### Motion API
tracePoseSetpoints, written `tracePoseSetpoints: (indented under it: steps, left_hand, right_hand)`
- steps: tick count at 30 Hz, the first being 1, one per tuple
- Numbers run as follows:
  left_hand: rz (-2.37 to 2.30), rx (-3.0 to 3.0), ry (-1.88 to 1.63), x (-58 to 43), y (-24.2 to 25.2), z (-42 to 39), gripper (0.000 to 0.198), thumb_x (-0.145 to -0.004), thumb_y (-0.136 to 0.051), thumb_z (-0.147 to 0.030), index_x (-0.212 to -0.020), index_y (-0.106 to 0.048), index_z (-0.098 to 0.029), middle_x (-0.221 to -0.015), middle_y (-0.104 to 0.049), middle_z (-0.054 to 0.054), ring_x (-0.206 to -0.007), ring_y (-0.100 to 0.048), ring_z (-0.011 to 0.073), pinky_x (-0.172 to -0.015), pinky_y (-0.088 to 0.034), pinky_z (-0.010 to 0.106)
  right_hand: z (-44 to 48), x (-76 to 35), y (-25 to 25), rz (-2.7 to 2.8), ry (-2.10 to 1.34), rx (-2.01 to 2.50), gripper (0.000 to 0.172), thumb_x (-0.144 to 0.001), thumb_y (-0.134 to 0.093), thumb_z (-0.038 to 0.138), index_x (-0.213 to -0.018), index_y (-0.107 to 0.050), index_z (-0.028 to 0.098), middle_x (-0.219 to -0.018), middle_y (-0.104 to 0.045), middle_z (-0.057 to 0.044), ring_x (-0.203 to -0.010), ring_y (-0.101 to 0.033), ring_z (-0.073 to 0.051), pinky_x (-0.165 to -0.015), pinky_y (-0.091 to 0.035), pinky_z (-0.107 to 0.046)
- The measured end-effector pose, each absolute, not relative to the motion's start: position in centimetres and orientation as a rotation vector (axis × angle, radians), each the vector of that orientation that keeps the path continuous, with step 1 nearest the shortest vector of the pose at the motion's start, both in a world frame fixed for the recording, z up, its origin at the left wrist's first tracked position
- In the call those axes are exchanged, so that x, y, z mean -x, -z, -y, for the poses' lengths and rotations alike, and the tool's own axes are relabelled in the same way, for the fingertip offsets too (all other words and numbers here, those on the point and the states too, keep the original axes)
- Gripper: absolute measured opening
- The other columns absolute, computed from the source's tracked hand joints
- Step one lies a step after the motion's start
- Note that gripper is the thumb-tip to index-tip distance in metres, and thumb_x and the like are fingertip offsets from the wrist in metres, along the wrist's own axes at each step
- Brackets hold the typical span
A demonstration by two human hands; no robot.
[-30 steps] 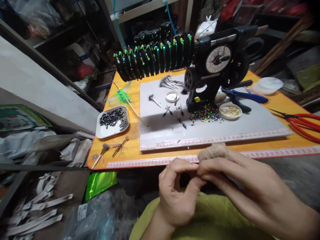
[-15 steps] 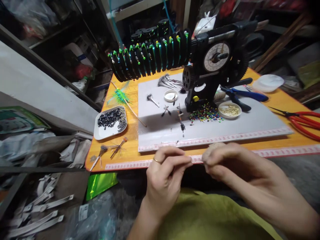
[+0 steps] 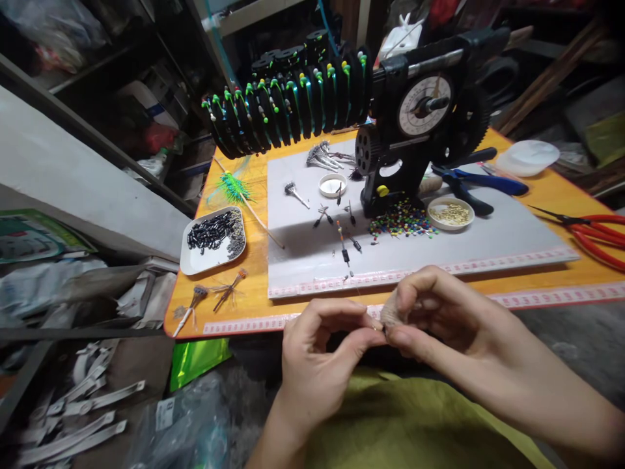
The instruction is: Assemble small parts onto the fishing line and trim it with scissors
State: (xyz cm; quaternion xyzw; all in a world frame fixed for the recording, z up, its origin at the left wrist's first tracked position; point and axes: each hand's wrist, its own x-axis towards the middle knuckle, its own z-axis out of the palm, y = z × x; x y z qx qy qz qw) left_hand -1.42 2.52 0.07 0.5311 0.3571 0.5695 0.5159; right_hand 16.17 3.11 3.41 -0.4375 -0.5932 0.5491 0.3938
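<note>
My left hand [image 3: 317,368] and my right hand [image 3: 452,326] meet just in front of the orange table's front edge [image 3: 234,322]. Thumb and forefinger of each hand pinch a thin line [image 3: 355,285] at one spot; what sits between the fingertips is too small to make out. A beige fabric sleeve [image 3: 389,314] covers my right forefinger. The line runs up onto the grey mat [image 3: 488,241] to a small black and orange rig [image 3: 343,246]. A black winding machine [image 3: 420,124] with a dial stands behind it.
A row of black spools [image 3: 288,111] juts left from the machine. On the table lie coloured beads [image 3: 400,223], a dish of brass bits [image 3: 449,213], blue pliers [image 3: 481,182], red scissors [image 3: 593,238] and a white tray of black tubes [image 3: 213,240]. Clutter fills the floor at left.
My hands drew apart, then came back together at the table edge. The small rig on the mat slid nearer to me and stretched out along the line.
</note>
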Motion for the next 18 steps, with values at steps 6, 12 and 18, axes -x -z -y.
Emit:
tracePoseSetpoints:
  steps: [6, 12, 18]
  left_hand:
    - [-0.821, -1.412, -1.324, 2.1, 0.0, -2.9, 0.036, -0.08, -0.072, -0.002, -0.108, -0.062, -0.023, -0.088, -0.073, -0.002, -0.078, -0.072, 0.0087, -0.075, -0.06, 0.017]
    - [-0.719, -1.831, -1.246, 3.1, -1.4, -4.0, 0.043, -0.08, -0.073, -0.003, -0.116, -0.057, -0.021, -0.093, -0.069, 0.001, -0.081, -0.07, 0.0109, -0.077, -0.059, 0.02]
    - [-0.67, -2.033, -1.232, 3.3, -2.7, -4.7, 0.038, -0.083, -0.067, -0.003, -0.114, -0.053, -0.02, -0.092, -0.067, 0.002, -0.08, -0.066, 0.0106, -0.074, -0.054, 0.02]
  right_hand:
    - [-3.3, -16.4, -3.8, 1.52, -1.427, 1.107, 0.013, -0.091, -0.064, 0.029, -0.092, -0.052, 0.024, -0.079, -0.056, 0.003, -0.069, -0.06, -0.008, -0.061, -0.052, -0.015]
    - [-3.8, -16.8, -4.0, 1.587, -1.456, 1.133, 0.013, -0.093, -0.061, 0.03, -0.092, -0.05, 0.023, -0.078, -0.055, 0.003, -0.066, -0.058, -0.008, -0.056, -0.047, -0.016]
    - [-4.3, -16.3, -4.0, 1.583, -1.492, 1.123, 0.015, -0.095, -0.058, 0.033, -0.091, -0.047, 0.023, -0.076, -0.054, 0.004, -0.065, -0.057, -0.007, -0.053, -0.045, -0.016]
